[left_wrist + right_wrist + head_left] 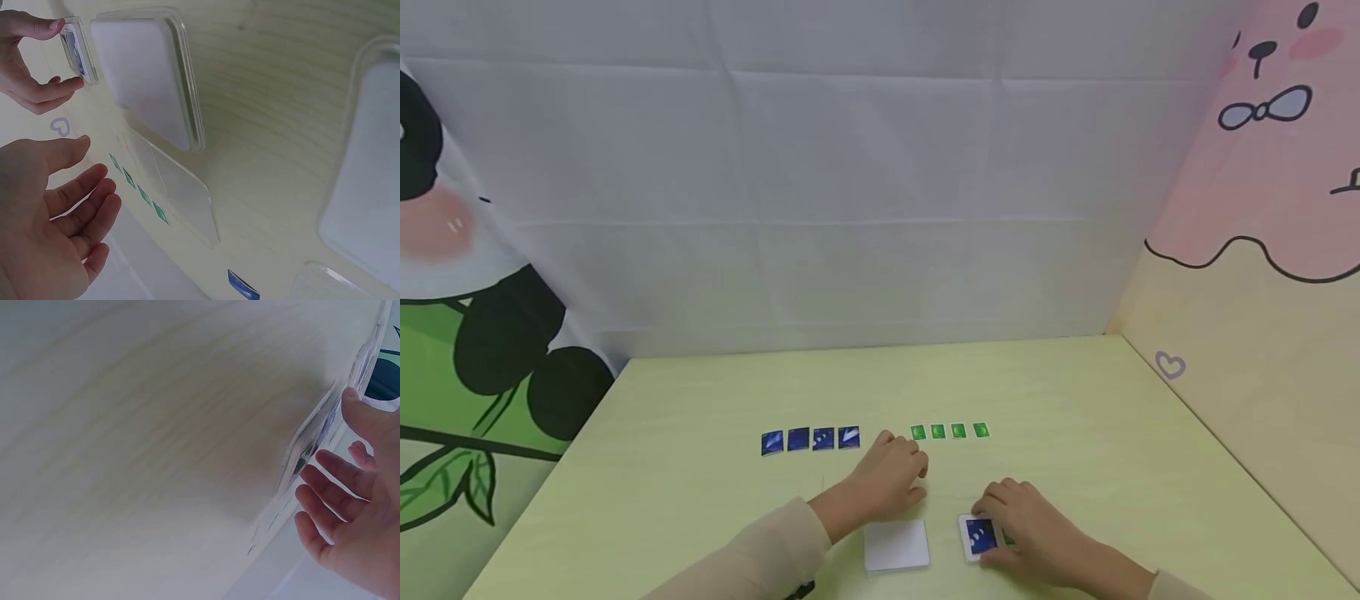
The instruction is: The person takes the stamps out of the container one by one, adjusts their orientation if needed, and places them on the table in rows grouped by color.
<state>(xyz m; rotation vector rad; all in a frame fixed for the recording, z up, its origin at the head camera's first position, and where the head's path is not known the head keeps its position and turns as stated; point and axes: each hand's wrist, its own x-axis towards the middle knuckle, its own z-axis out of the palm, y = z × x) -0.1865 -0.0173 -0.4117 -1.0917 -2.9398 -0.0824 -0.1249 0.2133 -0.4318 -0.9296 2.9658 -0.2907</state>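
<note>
Left hand (pixel 887 477) loosely curled, fingers apart, holding nothing, near green cards (pixel 958 431); right hand (pixel 1036 530) grips cased cards (pixel 981 536) across opposite edges.

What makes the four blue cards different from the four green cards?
The blue cards look bigger; the green cards look smaller. The blue cards sit to the left, the green cards to the right. Both make rows of four on the table.

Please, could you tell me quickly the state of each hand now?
Left hand: open, fingers relaxed, holding nothing.
Right hand: holding the picture card between thumb and fingers.
</note>
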